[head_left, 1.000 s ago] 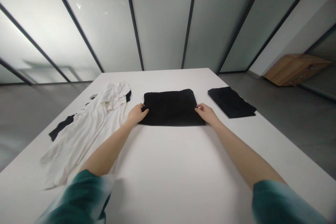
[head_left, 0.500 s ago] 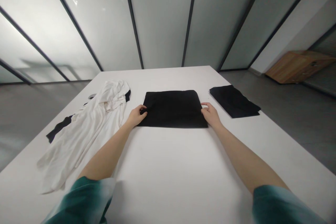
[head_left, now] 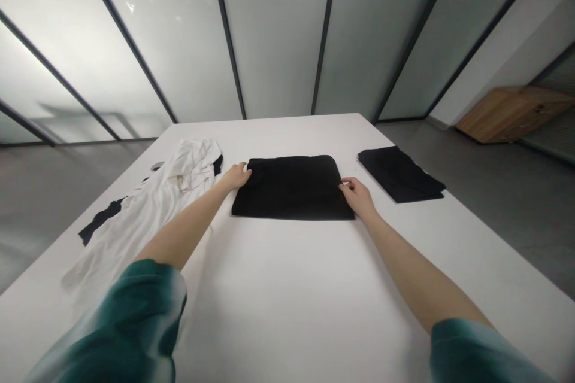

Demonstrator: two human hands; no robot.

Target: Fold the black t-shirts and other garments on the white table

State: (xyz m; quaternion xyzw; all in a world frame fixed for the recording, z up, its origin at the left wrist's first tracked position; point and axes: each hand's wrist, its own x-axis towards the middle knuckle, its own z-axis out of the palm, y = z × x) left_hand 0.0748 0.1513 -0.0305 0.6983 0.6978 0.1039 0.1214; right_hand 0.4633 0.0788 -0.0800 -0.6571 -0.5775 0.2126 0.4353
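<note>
A folded black garment [head_left: 291,187] lies flat in the middle of the white table [head_left: 296,293]; its exact kind does not show. My left hand [head_left: 236,177] is at the garment's left side near the far corner, with fingers stretched out and the thumb apart, touching the edge. On the opposite side, my right hand [head_left: 358,196] has thumb and fingertips closed on the right edge. The cloth stays down on the tabletop between both hands.
To the left, a crumpled white garment [head_left: 148,215] is spread over some dark cloth [head_left: 102,218]. A second folded black piece [head_left: 399,173] rests at the table's right. Beyond the far edge stand frosted glass panels [head_left: 278,30]; a wooden cabinet [head_left: 512,112] is at the right.
My left hand has slid away from me along the garment's left edge, from its middle towards the far corner, and its pinch has loosened. The right hand has shifted only slightly.
</note>
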